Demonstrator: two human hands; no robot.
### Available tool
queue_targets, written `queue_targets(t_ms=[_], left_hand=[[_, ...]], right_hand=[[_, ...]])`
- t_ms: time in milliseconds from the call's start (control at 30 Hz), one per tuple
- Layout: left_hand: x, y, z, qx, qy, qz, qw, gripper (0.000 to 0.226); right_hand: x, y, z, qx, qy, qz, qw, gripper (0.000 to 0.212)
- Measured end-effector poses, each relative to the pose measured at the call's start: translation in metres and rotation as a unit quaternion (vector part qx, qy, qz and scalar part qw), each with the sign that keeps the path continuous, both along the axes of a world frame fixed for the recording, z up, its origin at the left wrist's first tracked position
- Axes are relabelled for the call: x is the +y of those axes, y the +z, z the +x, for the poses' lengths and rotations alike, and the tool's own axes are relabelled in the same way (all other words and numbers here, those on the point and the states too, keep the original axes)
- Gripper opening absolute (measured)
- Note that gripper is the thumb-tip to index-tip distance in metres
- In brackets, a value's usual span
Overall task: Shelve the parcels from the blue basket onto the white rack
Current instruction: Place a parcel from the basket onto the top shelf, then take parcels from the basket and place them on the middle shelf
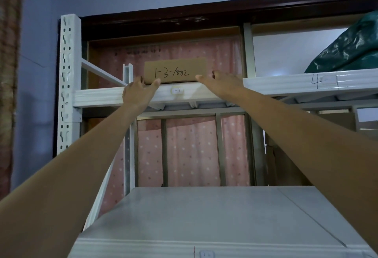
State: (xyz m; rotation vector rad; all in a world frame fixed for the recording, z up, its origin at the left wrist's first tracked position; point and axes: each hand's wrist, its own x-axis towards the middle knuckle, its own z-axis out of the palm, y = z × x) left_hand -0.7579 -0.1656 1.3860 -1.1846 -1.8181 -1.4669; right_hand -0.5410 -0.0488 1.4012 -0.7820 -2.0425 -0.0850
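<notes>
A brown cardboard parcel (176,70) marked "1-3-1002" stands on the upper shelf of the white rack (114,96), just behind the beam's "1-3" label. My left hand (139,92) grips its lower left corner, thumb along the front bottom edge. My right hand (221,82) holds its lower right corner, thumb in front and fingers round the side. Both arms reach up to it. The blue basket is out of view.
A bare grey shelf (204,212) lies below, at chest height. A dark green plastic bag (351,49) sits on the neighbouring rack's top shelf at the right, marked "4". Pink dotted curtains hang behind the rack. A white perforated upright (68,82) stands at the left.
</notes>
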Motion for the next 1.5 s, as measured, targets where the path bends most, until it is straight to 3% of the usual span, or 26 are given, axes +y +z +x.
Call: queue_targets(t_ms=[133,233,333,467,633,933,1133,1500], left_hand=[[-0.003,-0.025,0.014,0.0,-0.017,0.051,0.999,0.062],[-0.009,-0.053,0.028,-0.014,0.018,0.074,0.997,0.069],[-0.018,-0.081,0.048,0.025,0.067,0.081,0.994,0.064],[-0.032,-0.099,0.079,0.013,0.029,0.024,0.999,0.056],[-0.042,-0.124,0.132,-0.031,-0.011,-0.085,0.996,0.062],[-0.07,-0.222,0.218,-0.074,-0.124,-0.281,0.949,0.069],[-0.076,-0.29,0.275,-0.083,-0.138,-0.354,0.921,0.064],[-0.042,-0.331,0.412,-0.068,-0.203,-0.401,0.89,0.063]], right_hand=[[0.001,-0.019,0.01,0.015,0.005,0.074,0.997,0.08],[0.003,-0.045,0.021,0.015,0.029,0.122,0.992,0.081],[-0.001,-0.075,0.04,0.057,0.07,0.149,0.985,0.077],[-0.01,-0.108,0.083,0.015,0.066,0.081,0.994,0.077],[-0.024,-0.144,0.151,-0.074,0.043,-0.053,0.995,0.083],[-0.066,-0.254,0.256,-0.124,-0.03,-0.199,0.972,0.083],[-0.091,-0.321,0.332,-0.139,-0.059,-0.258,0.954,0.081],[-0.092,-0.364,0.472,-0.126,-0.1,-0.311,0.937,0.086]])
